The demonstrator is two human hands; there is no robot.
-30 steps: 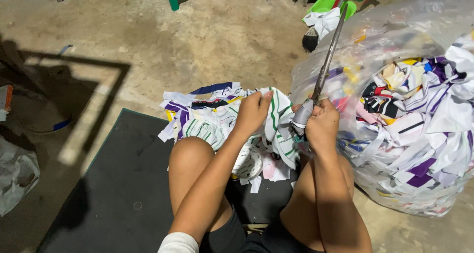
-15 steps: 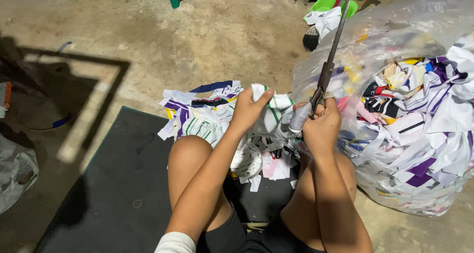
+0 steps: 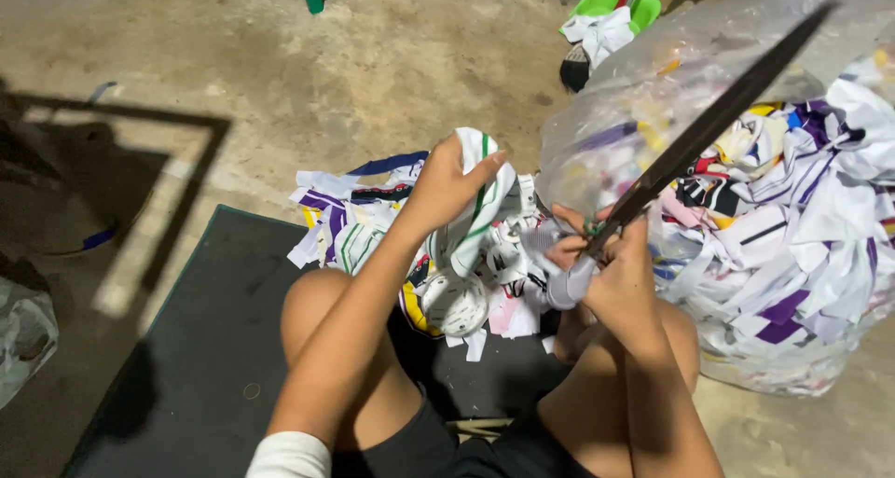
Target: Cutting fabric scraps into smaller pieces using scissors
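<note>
Sitting over a scrap pile (image 3: 373, 217), left hand (image 3: 446, 184) pinches a white-green fabric strip (image 3: 475, 207) up taut while right hand (image 3: 620, 277) clenches long scissors (image 3: 709, 128), blades angled clear above 1 clear scrap-filled bag (image 3: 783, 254).

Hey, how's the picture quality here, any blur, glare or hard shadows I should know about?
Head view: the long dark blade in the right hand is streaked with motion blur; the left hand holding the white cloth strip is sharp. A hard frame-shaped shadow falls on the concrete floor. The clear plastic bag shows mild sheen.
</note>
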